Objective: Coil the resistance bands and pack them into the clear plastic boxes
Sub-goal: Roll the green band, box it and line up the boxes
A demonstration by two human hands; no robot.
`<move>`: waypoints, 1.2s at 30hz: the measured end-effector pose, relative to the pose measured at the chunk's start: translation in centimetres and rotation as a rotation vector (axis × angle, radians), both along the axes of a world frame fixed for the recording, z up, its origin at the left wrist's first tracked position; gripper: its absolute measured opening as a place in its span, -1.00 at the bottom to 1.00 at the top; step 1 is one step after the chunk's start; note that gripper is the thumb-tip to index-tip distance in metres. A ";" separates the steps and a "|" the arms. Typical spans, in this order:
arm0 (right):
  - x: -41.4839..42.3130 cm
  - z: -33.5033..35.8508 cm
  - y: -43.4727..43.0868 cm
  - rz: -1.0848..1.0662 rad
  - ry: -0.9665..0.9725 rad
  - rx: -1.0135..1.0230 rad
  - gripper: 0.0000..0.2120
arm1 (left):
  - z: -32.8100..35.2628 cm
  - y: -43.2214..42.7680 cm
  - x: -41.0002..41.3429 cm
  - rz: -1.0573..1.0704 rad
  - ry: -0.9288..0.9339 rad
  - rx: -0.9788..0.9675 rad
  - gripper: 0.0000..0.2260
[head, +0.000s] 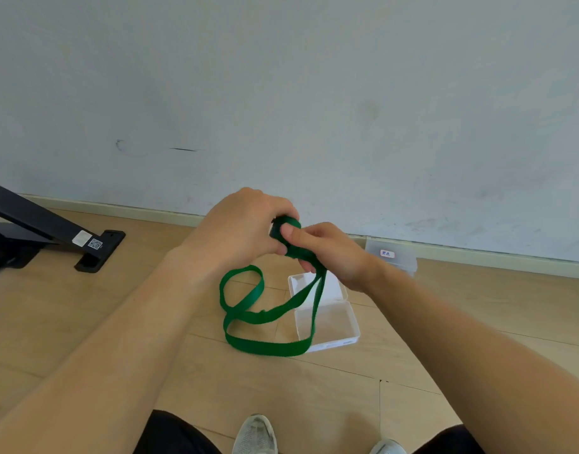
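Left hand [239, 231]: grips the band's coiled end.
Right hand [334, 253]: pinches the band [265, 347] above the box [330, 335].

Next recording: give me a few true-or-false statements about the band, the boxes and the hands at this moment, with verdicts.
1. The left hand and the right hand both grip the green resistance band. True.
2. The band is fully coiled. False: only a small roll sits between the hands, and a long loop hangs down to the floor.
3. The open clear box lies on the floor below the hands. True.
4. A finished coil already lies in the open box. False: no coil shows in it.
5. A second, labelled clear box sits by the wall. True.
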State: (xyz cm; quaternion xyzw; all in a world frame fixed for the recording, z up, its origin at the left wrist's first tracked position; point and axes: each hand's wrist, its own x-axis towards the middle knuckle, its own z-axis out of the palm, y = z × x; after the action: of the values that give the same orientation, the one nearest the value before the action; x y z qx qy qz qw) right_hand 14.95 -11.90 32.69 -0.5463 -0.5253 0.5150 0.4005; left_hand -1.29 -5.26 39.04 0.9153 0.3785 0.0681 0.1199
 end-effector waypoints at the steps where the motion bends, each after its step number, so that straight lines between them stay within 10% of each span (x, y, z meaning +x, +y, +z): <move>1: 0.1 0.0 0.1 0.003 0.094 0.021 -0.38 | -0.4 0.2 -0.5 0.018 -0.183 -0.110 -0.56; 5: -0.2 0.1 0.5 0.083 0.459 0.015 -0.29 | -2.6 -0.1 -1.0 0.025 -0.818 -0.640 -0.57; 10: -0.8 0.1 0.6 0.121 0.745 0.021 -0.54 | -2.8 -0.9 1.0 0.047 -1.147 -0.986 -0.56; 21: 1.9 1.2 0.2 0.288 0.023 -0.133 -0.01 | -2.0 0.6 -0.7 0.087 -0.726 -0.665 -0.58; 36: 0.5 0.7 -0.2 -0.117 -0.103 -0.083 -0.36 | -0.7 0.5 -0.3 0.046 -0.222 -0.263 -0.60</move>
State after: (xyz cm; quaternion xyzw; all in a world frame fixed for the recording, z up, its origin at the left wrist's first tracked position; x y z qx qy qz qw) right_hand 15.45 -12.09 33.38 -0.6178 -0.4906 0.4834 0.3795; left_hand -1.55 -4.76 38.36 0.8696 0.3896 0.1216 0.2781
